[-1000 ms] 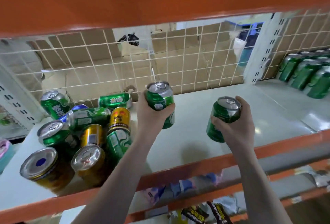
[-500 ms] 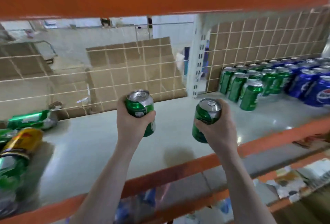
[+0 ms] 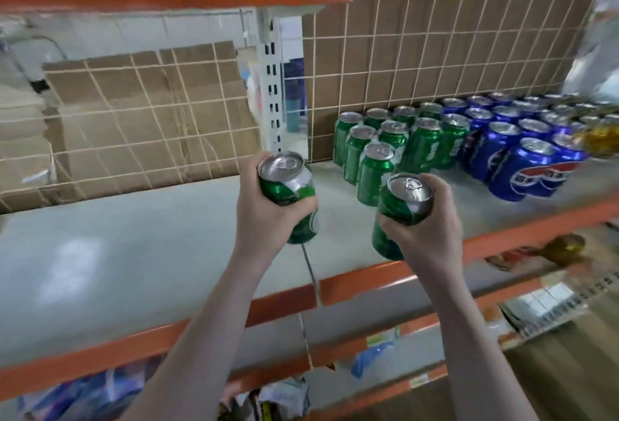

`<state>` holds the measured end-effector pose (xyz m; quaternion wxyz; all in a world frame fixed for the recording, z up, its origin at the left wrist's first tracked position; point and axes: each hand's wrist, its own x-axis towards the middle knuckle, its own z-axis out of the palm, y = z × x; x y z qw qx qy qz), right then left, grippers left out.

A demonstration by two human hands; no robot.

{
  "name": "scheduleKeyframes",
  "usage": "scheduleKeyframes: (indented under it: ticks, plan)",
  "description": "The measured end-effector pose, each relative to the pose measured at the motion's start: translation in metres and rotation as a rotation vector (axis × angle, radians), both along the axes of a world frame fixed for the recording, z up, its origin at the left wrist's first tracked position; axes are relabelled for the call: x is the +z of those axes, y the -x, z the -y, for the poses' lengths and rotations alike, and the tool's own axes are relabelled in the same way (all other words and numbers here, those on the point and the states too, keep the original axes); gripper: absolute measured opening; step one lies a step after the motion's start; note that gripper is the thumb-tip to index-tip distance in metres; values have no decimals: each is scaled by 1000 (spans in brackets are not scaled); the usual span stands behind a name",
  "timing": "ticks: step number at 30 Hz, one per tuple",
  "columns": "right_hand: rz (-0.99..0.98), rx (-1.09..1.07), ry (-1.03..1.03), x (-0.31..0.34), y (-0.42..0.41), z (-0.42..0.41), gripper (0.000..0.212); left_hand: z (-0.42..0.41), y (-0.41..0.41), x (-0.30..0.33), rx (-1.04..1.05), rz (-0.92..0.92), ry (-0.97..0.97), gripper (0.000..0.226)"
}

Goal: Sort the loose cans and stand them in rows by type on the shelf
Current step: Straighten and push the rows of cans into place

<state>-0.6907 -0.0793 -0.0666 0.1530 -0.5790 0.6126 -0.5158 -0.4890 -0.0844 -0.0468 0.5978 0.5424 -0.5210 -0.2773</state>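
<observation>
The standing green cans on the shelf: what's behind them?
Behind the green cans runs a wire grid with brown cardboard behind it. The grid's foot and the shelf at the back are hidden by the cans.

We see bare shelf surface [image 3: 117, 246] across the left and centre of the frame, open to a reach. At right, standing green cans [image 3: 395, 142] and blue cans [image 3: 522, 152] block it; wire mesh [image 3: 150, 112] closes the back.
</observation>
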Motion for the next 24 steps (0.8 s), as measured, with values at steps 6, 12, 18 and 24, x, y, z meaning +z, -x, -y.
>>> scheduleKeyframes:
  ticks: [6,12,18,24]
  plan:
    - [40,26,-42,1,55,22,70,14,46,15,-13,38,15,69]
    - [83,126,-89,-5,134,63,75,37,118,31,-34,172,5,80]
    - [41,255,-81,-3,210,95,71,68,200,59,37,267,-118,78]
    - [74,357,-155,-10,234,105,75,104,232,80,33,550,-198,71]
